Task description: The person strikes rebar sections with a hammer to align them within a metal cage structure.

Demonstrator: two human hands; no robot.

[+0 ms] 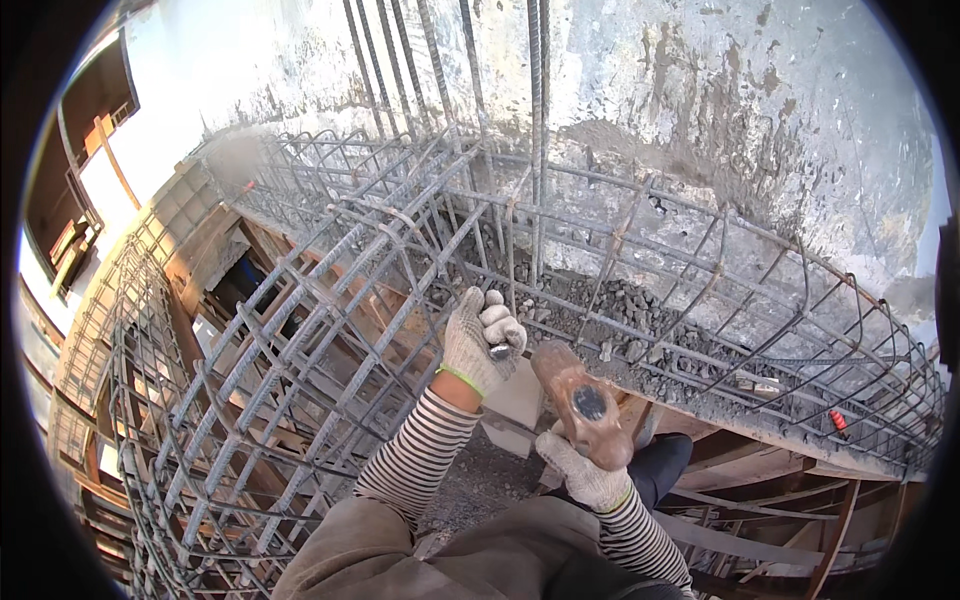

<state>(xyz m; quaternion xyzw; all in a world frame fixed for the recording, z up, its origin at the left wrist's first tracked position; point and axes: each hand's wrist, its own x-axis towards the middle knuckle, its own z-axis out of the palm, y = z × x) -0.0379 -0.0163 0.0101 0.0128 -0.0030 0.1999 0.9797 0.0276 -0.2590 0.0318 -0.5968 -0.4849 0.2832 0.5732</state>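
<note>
And here's the left hand [485, 335], in a pale knit glove, up just short of the ledge's near edge, fingers curled into a tight fist round a small piece [499, 351] with a dark, shiny end (most of it is buried in the glove, so its full shape can't be told). Lower and to its right comes the right hand [590, 475], gloved too, closed beneath a hammer [568, 375]; the handle is hidden, so how the fingers wrap it can't be made out. That heavy brown head, a dark disc in its upper face, sits in front of the ledge's near edge, close to the left fist but apart from it.

Behind them, grey rubble [640, 310] spreads along the ledge [760, 428], under a cage of steel bars running toward its right end, where a small orange-red piece [838, 420] shows near the front edge. Upright bars [537, 130] climb before the blotchy wall [800, 150] at the back, and a second, thicker bar cage [290, 312] slants away on the left.
</note>
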